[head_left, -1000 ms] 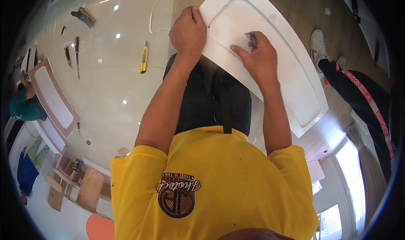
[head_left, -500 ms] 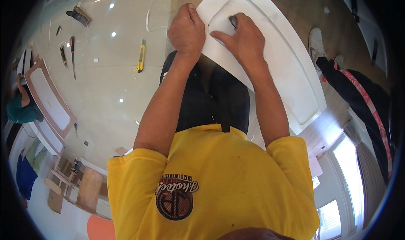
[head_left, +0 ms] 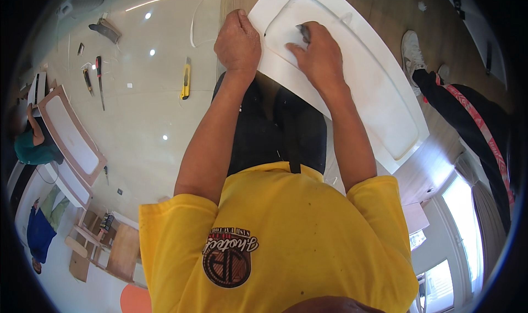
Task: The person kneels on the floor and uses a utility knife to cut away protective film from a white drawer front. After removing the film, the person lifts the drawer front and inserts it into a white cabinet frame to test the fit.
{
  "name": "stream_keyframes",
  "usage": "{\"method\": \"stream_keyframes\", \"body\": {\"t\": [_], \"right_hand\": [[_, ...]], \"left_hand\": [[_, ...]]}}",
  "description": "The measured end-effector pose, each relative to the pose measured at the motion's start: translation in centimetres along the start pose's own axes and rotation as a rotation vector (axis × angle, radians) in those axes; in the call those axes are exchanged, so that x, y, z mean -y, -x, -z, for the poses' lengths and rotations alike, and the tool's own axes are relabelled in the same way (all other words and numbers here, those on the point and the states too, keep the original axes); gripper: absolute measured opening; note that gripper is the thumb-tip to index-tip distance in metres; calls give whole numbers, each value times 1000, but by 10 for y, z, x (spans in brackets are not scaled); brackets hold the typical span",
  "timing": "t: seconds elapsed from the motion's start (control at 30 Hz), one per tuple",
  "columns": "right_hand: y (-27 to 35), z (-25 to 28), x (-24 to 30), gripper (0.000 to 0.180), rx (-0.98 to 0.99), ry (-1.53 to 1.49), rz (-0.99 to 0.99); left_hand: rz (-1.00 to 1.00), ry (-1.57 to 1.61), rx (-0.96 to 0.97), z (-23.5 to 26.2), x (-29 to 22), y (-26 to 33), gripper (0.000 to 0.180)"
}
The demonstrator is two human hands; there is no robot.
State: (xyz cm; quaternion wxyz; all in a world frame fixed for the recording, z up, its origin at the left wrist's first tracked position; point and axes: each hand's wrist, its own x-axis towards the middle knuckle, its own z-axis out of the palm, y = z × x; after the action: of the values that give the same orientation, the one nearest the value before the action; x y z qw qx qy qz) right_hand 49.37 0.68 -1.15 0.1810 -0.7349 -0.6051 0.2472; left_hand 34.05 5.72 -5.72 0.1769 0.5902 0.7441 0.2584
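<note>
A white panel [head_left: 363, 87] with a rounded, recessed outline lies slanted in front of me. At its upper left edge, my left hand [head_left: 237, 43] is closed with thumb and forefinger pressed together. Whatever it may hold is hidden. Over the recessed part, my right hand [head_left: 320, 52] is closed around a small dark grey piece [head_left: 303, 32], its thumb bent toward the panel. The fingers cover most of that piece, so its kind does not show. A small dark mark lies on the panel between the two hands.
On the pale floor at left lie a yellow utility knife [head_left: 186, 78], a red-handled screwdriver [head_left: 99, 76] and pliers [head_left: 87, 78]. A person in green [head_left: 33, 148] is beside wood-framed white panels [head_left: 71, 129] at far left. Another person's shoe [head_left: 411, 49] stands right of my panel.
The whole view has shifted slightly. My right hand has moved a little down and left over the panel, still gripping the dark grey piece. My left hand keeps its closed pose at the edge.
</note>
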Motion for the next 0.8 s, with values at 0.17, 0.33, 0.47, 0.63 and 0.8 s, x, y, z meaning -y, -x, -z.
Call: {"method": "stream_keyframes", "body": {"t": [0.17, 0.33, 0.47, 0.63, 0.8], "right_hand": [[13, 17, -10, 30, 76, -319, -147], [21, 16, -7, 28, 191, -107, -59], [26, 13, -6, 21, 222, -36, -126], [34, 10, -10, 20, 138, -87, -50], [31, 6, -11, 19, 95, 1, -1]], "left_hand": [[-8, -8, 12, 0, 1, 2, 28], [12, 16, 7, 0, 1, 1, 26], [3, -8, -9, -2, 1, 1, 25], [-4, 2, -20, -4, 2, 3, 25], [-5, 6, -9, -3, 2, 1, 25]]}}
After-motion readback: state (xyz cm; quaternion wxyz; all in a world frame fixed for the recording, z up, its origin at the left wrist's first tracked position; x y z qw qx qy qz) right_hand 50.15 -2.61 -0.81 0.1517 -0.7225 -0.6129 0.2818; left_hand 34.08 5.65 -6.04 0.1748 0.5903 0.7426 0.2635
